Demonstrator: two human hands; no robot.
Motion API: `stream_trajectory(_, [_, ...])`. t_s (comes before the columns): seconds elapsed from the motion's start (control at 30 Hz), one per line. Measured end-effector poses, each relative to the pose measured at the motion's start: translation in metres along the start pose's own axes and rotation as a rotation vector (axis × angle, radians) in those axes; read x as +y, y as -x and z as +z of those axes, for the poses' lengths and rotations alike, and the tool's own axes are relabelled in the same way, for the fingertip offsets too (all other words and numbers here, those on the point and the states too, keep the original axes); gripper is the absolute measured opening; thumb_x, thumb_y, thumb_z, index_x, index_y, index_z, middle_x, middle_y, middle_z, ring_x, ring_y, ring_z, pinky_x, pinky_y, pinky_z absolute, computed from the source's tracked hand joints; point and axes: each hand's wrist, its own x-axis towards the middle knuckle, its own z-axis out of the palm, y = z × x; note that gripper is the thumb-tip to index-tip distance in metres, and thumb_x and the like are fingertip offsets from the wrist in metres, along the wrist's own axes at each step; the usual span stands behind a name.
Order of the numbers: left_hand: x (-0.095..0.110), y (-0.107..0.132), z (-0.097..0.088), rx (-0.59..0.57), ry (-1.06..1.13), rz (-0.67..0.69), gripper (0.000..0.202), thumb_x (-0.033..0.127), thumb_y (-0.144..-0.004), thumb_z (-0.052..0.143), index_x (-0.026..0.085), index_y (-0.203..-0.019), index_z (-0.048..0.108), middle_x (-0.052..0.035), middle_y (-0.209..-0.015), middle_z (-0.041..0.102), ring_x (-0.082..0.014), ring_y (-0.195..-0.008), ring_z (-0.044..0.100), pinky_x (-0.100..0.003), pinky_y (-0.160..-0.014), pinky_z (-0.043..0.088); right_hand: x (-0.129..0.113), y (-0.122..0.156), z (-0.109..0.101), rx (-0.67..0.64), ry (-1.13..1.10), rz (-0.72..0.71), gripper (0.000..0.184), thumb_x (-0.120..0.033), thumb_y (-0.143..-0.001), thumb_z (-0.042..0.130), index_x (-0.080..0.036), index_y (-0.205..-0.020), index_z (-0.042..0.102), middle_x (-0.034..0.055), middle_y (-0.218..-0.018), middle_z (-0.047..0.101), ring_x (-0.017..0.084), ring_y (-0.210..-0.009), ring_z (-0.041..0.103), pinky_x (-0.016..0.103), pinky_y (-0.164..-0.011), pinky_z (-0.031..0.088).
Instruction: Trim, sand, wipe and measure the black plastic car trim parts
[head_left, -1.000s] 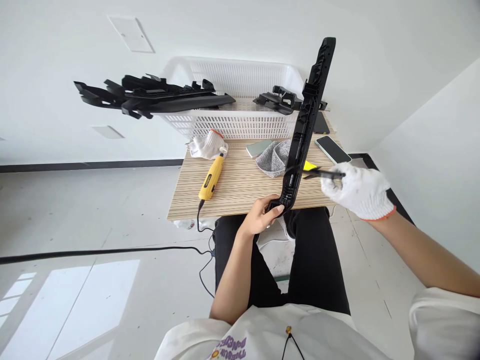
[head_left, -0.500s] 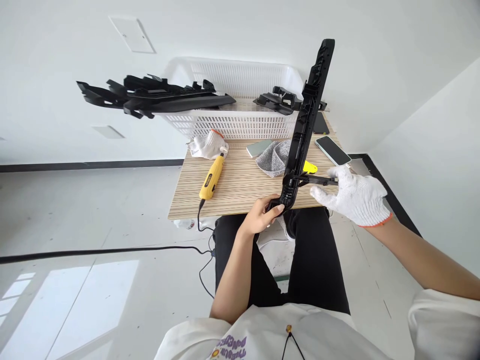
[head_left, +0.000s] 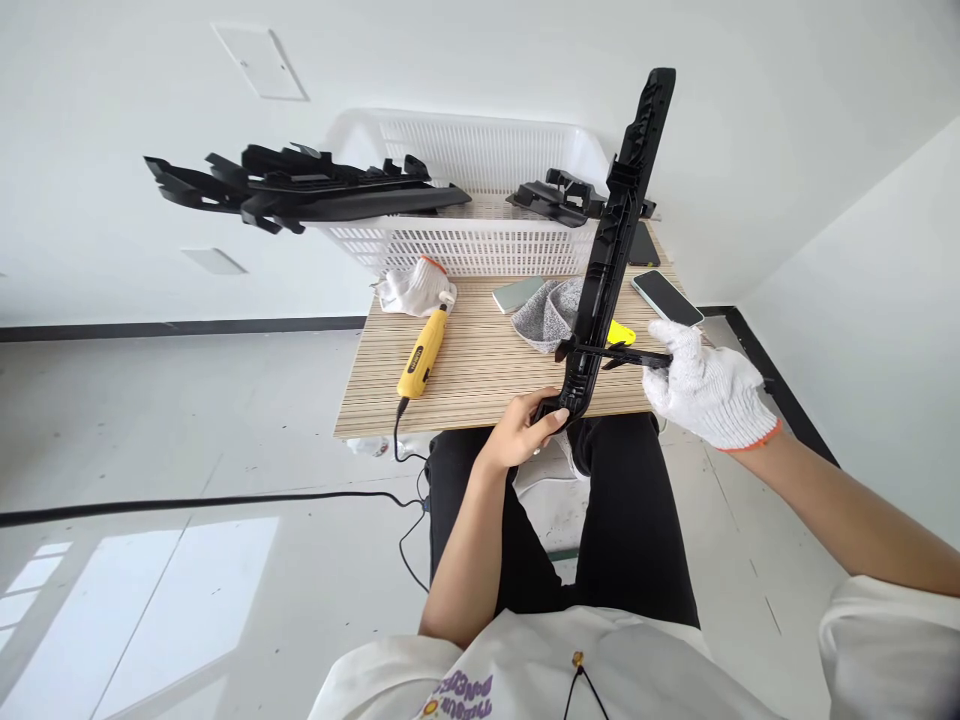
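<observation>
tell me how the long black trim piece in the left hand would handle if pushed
The long black trim piece looks stiff, since it shows no obvious sag beyond the left hand gripping its near end. It is probably light for its size, being an open, ribbed channel. Pushed at its far end, it might pivot about that grip.

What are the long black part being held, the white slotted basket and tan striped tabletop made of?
Long ribbed black part: probably moulded plastic, satin, given its thin ribs.
White slotted basket: likely smooth plastic, with regular openings.
Tan striped tabletop: perhaps matte laminate, from even stripes.
</observation>
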Motion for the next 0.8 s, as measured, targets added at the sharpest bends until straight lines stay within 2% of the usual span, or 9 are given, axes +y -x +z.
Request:
stream_trajectory(0.13, [-0.0003,0.0003,0.0,-0.001,0.008,-0.001,0.048,0.058,-0.093,0.065,0.012,-0.109,0.065,0.0055,-0.051,0.05,-0.0089,-0.042,0.043,-0.021,-0.044,0.033,0.0033,-0.0016,-0.0038,-0.013,-0.009,0.003,0.046,-0.038,-0.095,0.054,-0.01,-0.129,0.067,0.0049,-0.072,0.07,0.013,-0.05,0.05,0.031,-0.048,0.025])
stream_trajectory(0.27, [-0.0015,0.0007,-0.0006,0.001,0.024,-0.001,0.047,0.058,-0.093,0.066,0.012,-0.108,0.064,0.0055,-0.052,0.05,-0.0084,-0.043,0.043,-0.021,-0.044,0.033,0.0042,-0.0045,-0.0072,-0.101,-0.021,0.056,0.048,-0.041,-0.095,0.054,-0.008,-0.127,0.068,0.0041,-0.068,0.068,0.013,-0.049,0.051,0.03,-0.048,0.025])
stream_trajectory(0.43, [-0.0027,0.0006,-0.0011,-0.003,0.028,-0.012,0.047,0.058,-0.094,0.065,0.013,-0.107,0.064,0.0052,-0.053,0.05,-0.0089,-0.044,0.044,-0.021,-0.045,0.033,0.0032,-0.0041,-0.0071,-0.141,-0.054,0.162,0.053,-0.048,-0.093,0.053,-0.009,-0.125,0.07,0.0034,-0.054,0.057,0.014,-0.046,0.046,0.029,-0.048,0.021])
stream_trajectory(0.53, [-0.0031,0.0004,-0.0007,-0.001,0.032,-0.015,0.048,0.059,-0.093,0.065,0.013,-0.106,0.064,0.005,-0.053,0.05,-0.009,-0.044,0.044,-0.021,-0.045,0.033,0.0032,-0.0015,-0.0046,-0.117,-0.037,0.177,0.054,-0.052,-0.092,0.051,-0.012,-0.123,0.071,0.0034,-0.052,0.055,0.014,-0.046,0.043,0.029,-0.049,0.019])
stream_trajectory(0.67, [-0.0031,0.0001,-0.0001,0.007,0.033,-0.018,0.05,0.06,-0.092,0.065,0.013,-0.107,0.063,0.0054,-0.053,0.049,-0.0089,-0.043,0.043,-0.021,-0.045,0.033,0.0034,0.0009,-0.0027,-0.051,0.005,0.15,0.065,-0.065,-0.09,0.052,-0.012,-0.124,0.07,0.0027,-0.055,0.056,0.012,-0.044,0.037,0.029,-0.05,0.017])
stream_trajectory(0.8, [-0.001,-0.0001,0.0001,-0.004,-0.009,0.0,0.047,0.058,-0.094,0.064,0.013,-0.106,0.064,0.0052,-0.052,0.049,-0.0092,-0.044,0.043,-0.022,-0.045,0.033,0.0009,-0.0005,-0.0021,-0.108,-0.031,0.137,0.061,-0.059,-0.093,0.051,-0.01,-0.125,0.069,0.0022,-0.054,0.054,0.013,-0.045,0.038,0.029,-0.051,0.017])
